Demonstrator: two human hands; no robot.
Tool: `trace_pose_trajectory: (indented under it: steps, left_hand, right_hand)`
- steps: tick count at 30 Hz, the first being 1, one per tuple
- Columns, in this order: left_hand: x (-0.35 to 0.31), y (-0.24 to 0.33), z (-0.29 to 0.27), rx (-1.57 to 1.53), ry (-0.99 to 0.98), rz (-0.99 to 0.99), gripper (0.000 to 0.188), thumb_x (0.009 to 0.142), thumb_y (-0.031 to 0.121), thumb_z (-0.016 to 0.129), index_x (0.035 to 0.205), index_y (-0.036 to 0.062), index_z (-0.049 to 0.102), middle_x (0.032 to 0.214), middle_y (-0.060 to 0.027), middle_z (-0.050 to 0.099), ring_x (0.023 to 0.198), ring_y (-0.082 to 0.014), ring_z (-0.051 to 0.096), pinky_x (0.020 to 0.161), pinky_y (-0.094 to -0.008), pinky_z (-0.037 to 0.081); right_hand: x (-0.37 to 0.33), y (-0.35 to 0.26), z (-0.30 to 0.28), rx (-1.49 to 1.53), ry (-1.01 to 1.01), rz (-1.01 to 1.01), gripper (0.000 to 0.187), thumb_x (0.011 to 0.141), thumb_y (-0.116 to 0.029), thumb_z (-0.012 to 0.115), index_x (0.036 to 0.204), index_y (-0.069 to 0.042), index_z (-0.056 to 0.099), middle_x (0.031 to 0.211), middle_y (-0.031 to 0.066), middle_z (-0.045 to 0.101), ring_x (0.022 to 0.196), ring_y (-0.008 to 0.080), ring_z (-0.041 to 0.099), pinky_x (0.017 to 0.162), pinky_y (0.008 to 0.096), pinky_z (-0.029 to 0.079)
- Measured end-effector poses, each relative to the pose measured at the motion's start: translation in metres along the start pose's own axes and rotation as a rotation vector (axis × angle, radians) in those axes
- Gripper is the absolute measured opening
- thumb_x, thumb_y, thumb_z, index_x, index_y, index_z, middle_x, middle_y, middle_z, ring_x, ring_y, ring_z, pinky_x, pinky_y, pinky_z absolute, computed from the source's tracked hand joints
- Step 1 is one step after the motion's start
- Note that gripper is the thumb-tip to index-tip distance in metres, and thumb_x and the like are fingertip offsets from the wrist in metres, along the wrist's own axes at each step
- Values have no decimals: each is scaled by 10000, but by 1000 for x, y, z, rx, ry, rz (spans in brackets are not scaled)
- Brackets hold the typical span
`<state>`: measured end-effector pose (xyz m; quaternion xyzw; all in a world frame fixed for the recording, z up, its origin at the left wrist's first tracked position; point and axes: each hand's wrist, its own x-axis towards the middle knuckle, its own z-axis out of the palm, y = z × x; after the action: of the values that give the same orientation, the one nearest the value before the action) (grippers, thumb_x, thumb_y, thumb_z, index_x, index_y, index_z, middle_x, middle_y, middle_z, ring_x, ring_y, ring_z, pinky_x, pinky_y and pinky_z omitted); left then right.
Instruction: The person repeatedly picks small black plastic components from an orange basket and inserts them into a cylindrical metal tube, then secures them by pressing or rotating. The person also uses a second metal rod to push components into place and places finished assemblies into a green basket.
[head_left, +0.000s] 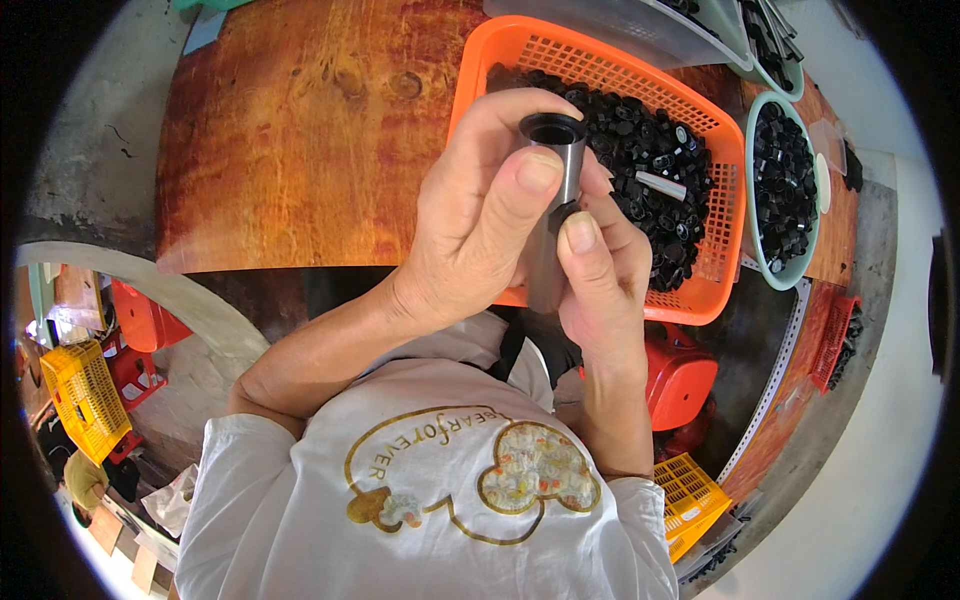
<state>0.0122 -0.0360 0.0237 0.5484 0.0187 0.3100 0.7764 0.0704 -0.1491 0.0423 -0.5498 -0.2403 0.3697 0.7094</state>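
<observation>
A short metal tube point(573, 172) stands nearly upright between my two hands, over the near left corner of the orange basket. A black plastic collar point(553, 124) with a round opening sits on its upper end. My left hand point(478, 215) grips the tube from the left, thumb just below the collar and index finger behind it. Lower down, my right hand point(607, 262) closes round the tube with its thumb near a dark edge. Fingers partly hide the lower part, which looks blurred grey. The orange basket point(728, 215) holds many black plastic pieces point(635, 140) and one loose silver tube point(661, 185).
Brown wooden table point(310, 130) extends to the left. A pale green basin point(752, 200) of black pieces stands right of the basket, a translucent bin point(630, 30) behind it. Below are a red stool point(680, 380) and a yellow crate point(688, 505).
</observation>
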Motion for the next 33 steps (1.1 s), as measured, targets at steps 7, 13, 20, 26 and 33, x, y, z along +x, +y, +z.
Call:
trace_pose_trajectory:
  steps: [7,13,20,26,33]
  left_hand:
    - [0,-1,0,-32,22,2,363,1008,268,491,1222,-20,437,943,-101,602,840,-137,590,760,-281,504]
    - [1,-2,1,-88,-24,40,351,1010,249,490,1230,-20,437,959,-94,600,840,-132,587,765,-275,500]
    - [-1,-4,2,-65,15,19,356,1010,251,488,1240,-15,435,950,-98,611,848,-136,593,764,-277,502]
    - [1,6,0,-79,-19,-137,406,996,272,518,1256,-12,391,972,-119,616,875,-157,600,789,-305,498]
    - [-6,7,6,-26,-119,-187,485,931,281,600,1271,35,357,1197,-235,522,1053,-213,542,899,-377,462]
  right_hand:
    - [1,5,-1,12,-6,-22,482,981,-374,523,1170,68,551,891,75,631,736,116,593,649,249,500]
    - [2,-2,-2,146,-32,35,497,969,-336,553,1241,79,524,915,79,631,785,126,609,691,244,512]
    - [2,9,1,186,28,-23,469,959,-312,579,1234,65,541,925,71,638,779,109,605,654,232,508]
    - [1,15,-6,171,16,-52,430,937,-311,624,1160,56,591,859,41,637,713,88,580,627,211,488]
    - [-5,16,1,55,118,-143,445,912,-366,652,1041,57,609,913,6,612,783,67,538,733,214,443]
